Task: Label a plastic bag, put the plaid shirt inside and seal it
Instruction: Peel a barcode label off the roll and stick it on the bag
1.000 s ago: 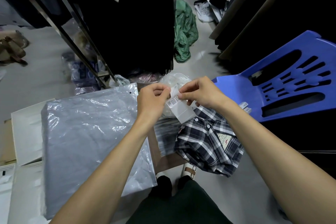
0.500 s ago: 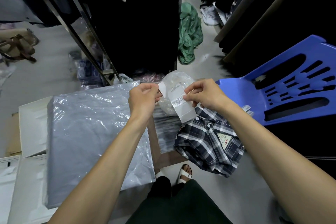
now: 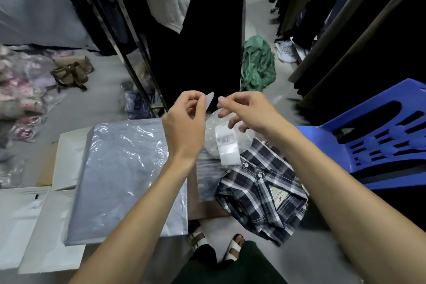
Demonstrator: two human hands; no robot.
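Note:
My left hand [image 3: 185, 120] pinches a small white label piece [image 3: 209, 100] between thumb and forefinger. My right hand [image 3: 247, 110] is just to its right, and a white label strip [image 3: 228, 147] with a barcode hangs down from its lower fingers. Below the strip, the folded plaid shirt [image 3: 260, 189] lies with its neck tag facing up. A large grey-clear plastic bag [image 3: 124, 168] lies flat under my left forearm. Both hands are raised above the bag and shirt, touching neither.
A clear bundled roll [image 3: 212, 143] sits behind the strip. A blue plastic chair [image 3: 380, 136] stands at the right. White cartons [image 3: 41, 219] lie under the bag at the left. Clothes racks [image 3: 138, 69] and a green cloth [image 3: 258, 64] stand ahead, and sandalled feet [image 3: 216, 242] below.
Both hands rose and moved apart. The small white piece came away from the strip into my left hand, and the strip now hangs from my right hand alone.

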